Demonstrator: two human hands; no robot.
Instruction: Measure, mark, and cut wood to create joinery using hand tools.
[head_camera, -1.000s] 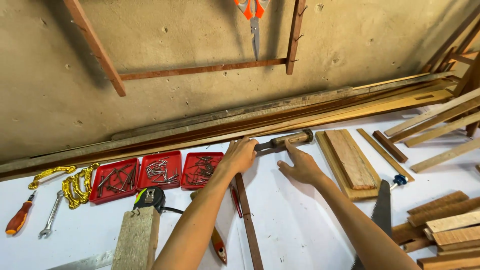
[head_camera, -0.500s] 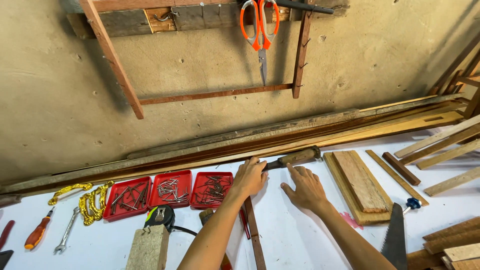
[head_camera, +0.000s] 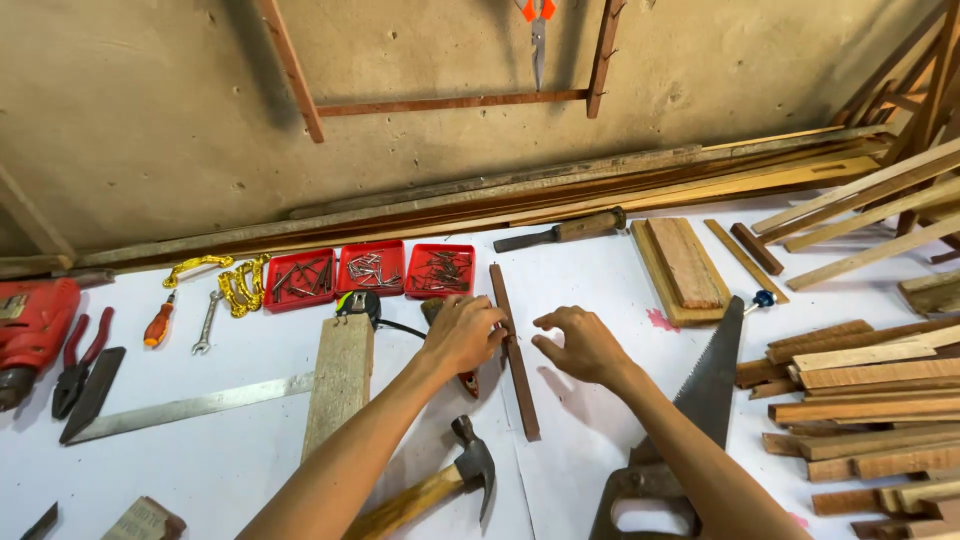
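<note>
**Hands at the wooden strip**

You are resting your left hand (head_camera: 462, 335) against the narrow wooden strip (head_camera: 514, 350), which is lying flat on the white surface (head_camera: 600, 270) and running away from you. Your fingers are curling closed on its left edge near the middle, probably steadying it so it is not sliding. Your right hand (head_camera: 580, 345) is hovering just beside the strip on the other side, its grip open and holding nothing, the fingers loosely spread as if flanking the piece.

A hammer (head_camera: 440, 485) is lying near your left forearm, within easy reach, and a handsaw (head_camera: 690, 410) is lying by your right arm. Three red trays (head_camera: 370, 268) of nails are sitting in a row beyond the strip, and a chisel (head_camera: 560, 232) is lying further back by a flat board (head_camera: 685, 265).
</note>
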